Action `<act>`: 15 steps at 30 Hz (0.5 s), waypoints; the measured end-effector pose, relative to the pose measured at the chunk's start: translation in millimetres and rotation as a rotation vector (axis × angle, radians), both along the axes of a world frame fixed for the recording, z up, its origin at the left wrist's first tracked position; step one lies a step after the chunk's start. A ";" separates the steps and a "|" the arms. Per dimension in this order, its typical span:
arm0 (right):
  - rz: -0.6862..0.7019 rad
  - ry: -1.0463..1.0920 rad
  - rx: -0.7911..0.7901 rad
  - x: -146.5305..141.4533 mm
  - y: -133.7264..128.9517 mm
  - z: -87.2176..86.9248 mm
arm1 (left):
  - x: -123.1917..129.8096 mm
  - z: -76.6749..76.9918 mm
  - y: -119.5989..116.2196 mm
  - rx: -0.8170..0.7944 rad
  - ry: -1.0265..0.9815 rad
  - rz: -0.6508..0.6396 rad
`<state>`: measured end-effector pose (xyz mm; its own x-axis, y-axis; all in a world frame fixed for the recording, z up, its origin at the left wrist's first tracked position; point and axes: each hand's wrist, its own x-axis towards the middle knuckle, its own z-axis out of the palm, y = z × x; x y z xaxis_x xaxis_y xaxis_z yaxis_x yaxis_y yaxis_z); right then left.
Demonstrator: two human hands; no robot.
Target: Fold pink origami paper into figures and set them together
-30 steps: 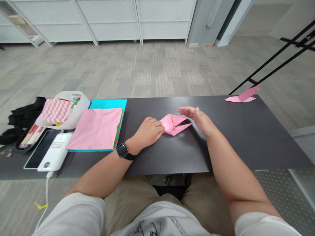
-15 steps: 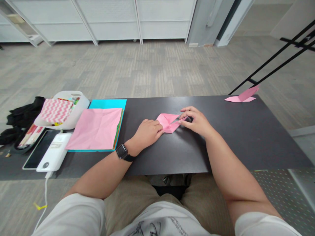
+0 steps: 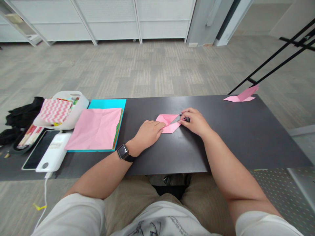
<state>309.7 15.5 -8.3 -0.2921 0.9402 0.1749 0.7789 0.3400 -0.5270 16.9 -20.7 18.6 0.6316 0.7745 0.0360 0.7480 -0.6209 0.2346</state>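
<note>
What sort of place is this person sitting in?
Probably an office or similar workroom: there's grey, carpet-like flooring, a row of white panelled units along the far side, and a long dark table.

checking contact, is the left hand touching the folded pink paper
Touching: the head view shows the left hand with fingers on the folded pink paper.

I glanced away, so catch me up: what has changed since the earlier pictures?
The right hand, spread open beside the folded pink paper a second ago, now has its fingers closed on the paper's right end; the paper has shifted slightly left. The left hand stays on its left end; the paper stack and the far-right pink piece lie as before.
</note>
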 end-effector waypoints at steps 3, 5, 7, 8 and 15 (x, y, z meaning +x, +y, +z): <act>-0.033 -0.063 0.031 -3.8 -0.4 -4.2 | 0.1 -4.4 0.0 0.004 -0.018 -0.016; -0.049 -0.083 0.053 -6.2 -0.6 -5.3 | -0.1 -6.6 0.4 0.019 -0.024 -0.030; -0.061 -0.092 0.064 -7.9 -0.8 -5.4 | -0.2 -7.3 0.7 0.030 -0.027 -0.042; -0.065 -0.095 0.065 -8.4 -0.9 -5.3 | -0.1 -7.2 0.7 0.032 -0.028 -0.049; -0.071 -0.096 0.054 -9.6 -1.4 -5.3 | 1.0 -11.4 -2.5 0.147 -0.073 -0.147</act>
<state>300.1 14.1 -13.6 -0.2431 0.9491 0.2003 0.8481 0.3082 -0.4311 17.9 -23.2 7.2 0.7288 0.6575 0.1913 0.6315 -0.7534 0.1833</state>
